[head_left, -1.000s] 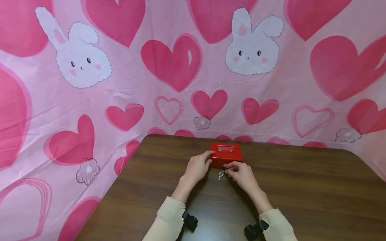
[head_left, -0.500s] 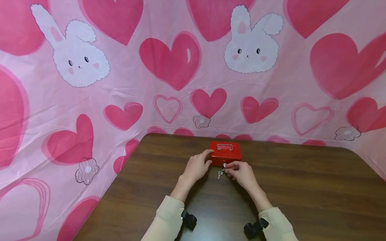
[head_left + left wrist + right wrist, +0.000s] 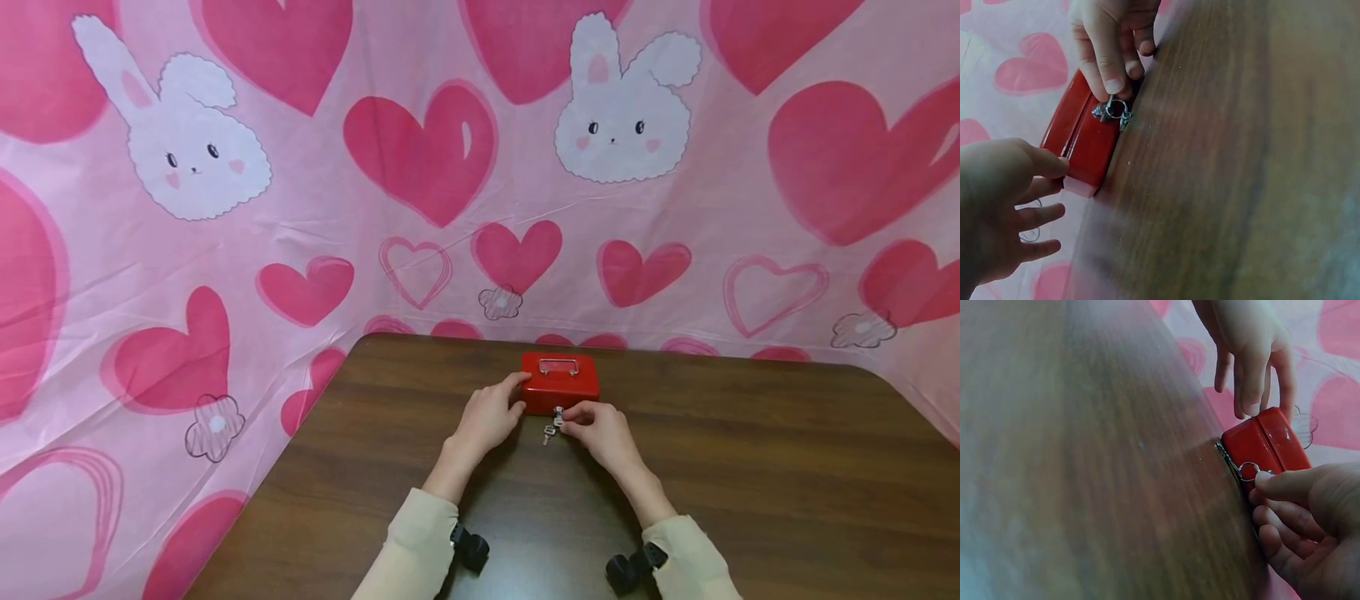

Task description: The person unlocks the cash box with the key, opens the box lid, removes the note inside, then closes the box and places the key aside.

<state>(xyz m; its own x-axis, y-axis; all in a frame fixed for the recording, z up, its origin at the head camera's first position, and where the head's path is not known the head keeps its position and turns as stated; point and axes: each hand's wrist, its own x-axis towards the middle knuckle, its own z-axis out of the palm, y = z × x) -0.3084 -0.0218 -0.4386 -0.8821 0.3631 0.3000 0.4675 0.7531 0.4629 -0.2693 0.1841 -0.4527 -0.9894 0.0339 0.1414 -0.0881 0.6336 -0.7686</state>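
A small red metal cash box point(image 3: 561, 386) with a silver carrying handle point(image 3: 558, 366) on its lid stands near the far edge of the table. The lid is down. My left hand point(image 3: 489, 415) touches the box's left side, its other fingers spread loosely in the left wrist view. At the front lock, my right hand point(image 3: 606, 435) pinches a small key between thumb and finger; most of that key is covered. From it hangs a wire ring point(image 3: 1241, 469) with a second silver key point(image 3: 550, 434) dangling below the lock.
The brown wood-grain table point(image 3: 750, 467) extends to both sides and toward me. Right behind it hangs a pink cloth point(image 3: 525, 192) printed with hearts and rabbits. A black wrist camera point(image 3: 471, 550) is strapped to each beige sleeve point(image 3: 412, 542).
My right fingers have shifted slightly at the lock, and more silver shows between them and the box. The second key swings a little. Left hand and box stay in place.
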